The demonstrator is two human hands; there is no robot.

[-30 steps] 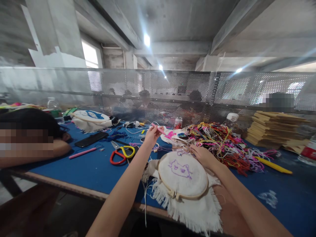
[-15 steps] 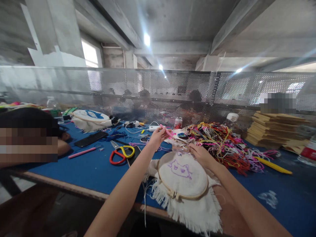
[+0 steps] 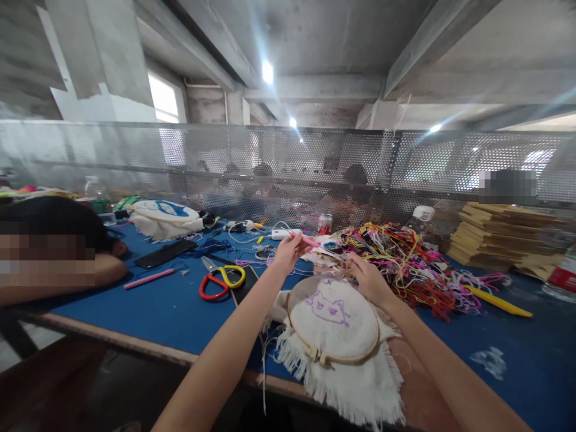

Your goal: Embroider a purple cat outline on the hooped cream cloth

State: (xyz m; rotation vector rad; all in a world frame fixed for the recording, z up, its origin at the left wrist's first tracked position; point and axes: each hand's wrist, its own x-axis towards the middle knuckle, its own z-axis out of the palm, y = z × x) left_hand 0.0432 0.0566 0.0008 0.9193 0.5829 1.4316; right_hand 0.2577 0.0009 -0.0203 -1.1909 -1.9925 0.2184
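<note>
My left hand (image 3: 291,251) is closed around a pink, pen-shaped punch needle (image 3: 309,241), whose tip points to the right. A short gap away, my right hand (image 3: 363,273) has its fingers pinched together; whatever is between them is too small to make out. Below both hands, a wooden embroidery hoop (image 3: 294,327) holds white fringed cloth (image 3: 360,390) at the table edge. On the stretched cloth is a purple cat-face outline (image 3: 330,309). Just beyond the hands lies a white cloth piece with a dark blue and green patch (image 3: 332,246).
Tangled colored yarn (image 3: 396,258) heaps at right, beside a yellow pen-shaped tool (image 3: 499,302). Red-and-yellow scissors (image 3: 220,282), another pink tool (image 3: 150,278) and a black phone (image 3: 165,254) lie left. A person (image 3: 54,240) rests at far left. Brown packets (image 3: 499,237) are stacked right.
My right hand has lifted slightly off the hoop's far rim, its fingers drawn together. The punch needle in my left hand now lies flatter. The hoop stays in place.
</note>
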